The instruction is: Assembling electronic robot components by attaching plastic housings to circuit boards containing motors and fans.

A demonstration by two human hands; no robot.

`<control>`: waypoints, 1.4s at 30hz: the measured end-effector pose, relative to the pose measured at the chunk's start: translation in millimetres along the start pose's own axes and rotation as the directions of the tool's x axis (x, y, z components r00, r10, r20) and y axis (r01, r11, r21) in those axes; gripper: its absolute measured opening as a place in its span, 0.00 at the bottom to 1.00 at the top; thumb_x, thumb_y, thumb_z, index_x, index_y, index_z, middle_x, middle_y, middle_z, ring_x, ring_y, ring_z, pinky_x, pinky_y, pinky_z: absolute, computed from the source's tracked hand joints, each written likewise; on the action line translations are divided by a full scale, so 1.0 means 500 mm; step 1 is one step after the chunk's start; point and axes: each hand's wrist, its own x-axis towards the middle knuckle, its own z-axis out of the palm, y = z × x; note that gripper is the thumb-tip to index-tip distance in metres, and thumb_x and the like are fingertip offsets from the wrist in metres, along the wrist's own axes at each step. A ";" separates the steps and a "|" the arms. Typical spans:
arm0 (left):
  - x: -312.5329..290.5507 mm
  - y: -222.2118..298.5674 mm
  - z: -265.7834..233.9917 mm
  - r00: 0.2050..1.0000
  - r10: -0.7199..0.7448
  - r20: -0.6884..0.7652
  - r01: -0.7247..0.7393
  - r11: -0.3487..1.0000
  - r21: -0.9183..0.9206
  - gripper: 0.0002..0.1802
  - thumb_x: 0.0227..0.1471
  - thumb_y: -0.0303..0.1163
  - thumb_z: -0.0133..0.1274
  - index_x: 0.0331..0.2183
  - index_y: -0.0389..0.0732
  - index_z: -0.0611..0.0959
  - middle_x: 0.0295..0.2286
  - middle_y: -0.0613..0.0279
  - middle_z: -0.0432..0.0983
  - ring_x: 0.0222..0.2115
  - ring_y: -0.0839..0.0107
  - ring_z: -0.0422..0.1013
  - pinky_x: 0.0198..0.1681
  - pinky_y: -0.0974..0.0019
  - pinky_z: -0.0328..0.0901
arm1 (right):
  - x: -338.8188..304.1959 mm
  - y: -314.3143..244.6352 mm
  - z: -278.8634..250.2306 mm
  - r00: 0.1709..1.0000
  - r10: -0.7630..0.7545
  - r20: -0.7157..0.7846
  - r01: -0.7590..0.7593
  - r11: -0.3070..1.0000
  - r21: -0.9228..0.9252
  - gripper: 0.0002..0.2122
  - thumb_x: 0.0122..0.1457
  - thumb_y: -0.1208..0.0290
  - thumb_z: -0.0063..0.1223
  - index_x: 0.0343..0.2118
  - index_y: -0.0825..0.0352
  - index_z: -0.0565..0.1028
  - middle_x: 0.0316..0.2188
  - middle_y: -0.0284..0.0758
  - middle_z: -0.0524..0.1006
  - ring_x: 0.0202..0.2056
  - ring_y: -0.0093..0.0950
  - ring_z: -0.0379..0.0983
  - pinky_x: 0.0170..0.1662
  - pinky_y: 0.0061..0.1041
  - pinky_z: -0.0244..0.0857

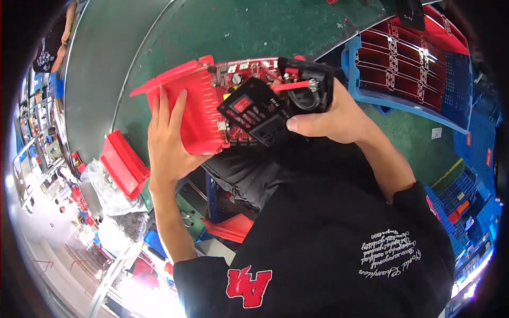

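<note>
My left hand [170,146] grips a red finned metal housing [193,108] from below, fingers spread up its side. A red circuit board [244,74] with small parts sticks out of the housing's right end. My right hand [339,114] holds a black end panel [260,114] with a red switch and slots, pressed against that board, with black wiring and a red lead [305,87] bunched above my thumb. Both hands hold the assembly above a green mat [222,32].
A blue crate [371,98] stacked with red housings stands at the right. Another red housing [124,164] lies on the table edge at the left beside clear plastic bags [108,199]. Another person's arm [66,24] shows at the far top left.
</note>
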 end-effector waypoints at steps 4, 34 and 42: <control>-0.001 0.005 -0.004 0.999 -0.027 0.024 0.027 1.000 0.002 0.60 0.27 0.61 0.67 0.60 0.41 0.65 0.61 0.35 0.50 0.61 0.39 0.51 0.57 0.46 0.56 | 0.006 -0.006 -0.003 0.995 0.070 0.070 -0.070 0.998 -0.004 0.19 0.47 0.75 0.61 0.45 0.70 0.74 0.30 0.27 0.76 0.29 0.17 0.68 0.35 0.21 0.66; -0.001 -0.003 -0.002 0.997 -0.043 0.058 0.043 0.999 0.008 0.60 0.28 0.61 0.66 0.59 0.39 0.65 0.62 0.36 0.48 0.61 0.36 0.49 0.57 0.43 0.53 | 0.033 -0.046 0.008 0.936 0.329 0.126 -0.329 0.944 -0.025 0.23 0.47 0.75 0.62 0.49 0.70 0.73 0.39 0.29 0.76 0.39 0.17 0.68 0.47 0.22 0.63; -0.007 -0.003 -0.004 0.997 -0.048 0.056 0.049 0.998 -0.028 0.60 0.29 0.60 0.66 0.59 0.38 0.65 0.62 0.36 0.49 0.61 0.37 0.49 0.58 0.43 0.52 | 0.021 -0.024 0.026 0.998 0.030 0.053 -0.018 0.976 -0.218 0.22 0.46 0.75 0.62 0.46 0.71 0.71 0.39 0.31 0.73 0.39 0.17 0.66 0.47 0.22 0.63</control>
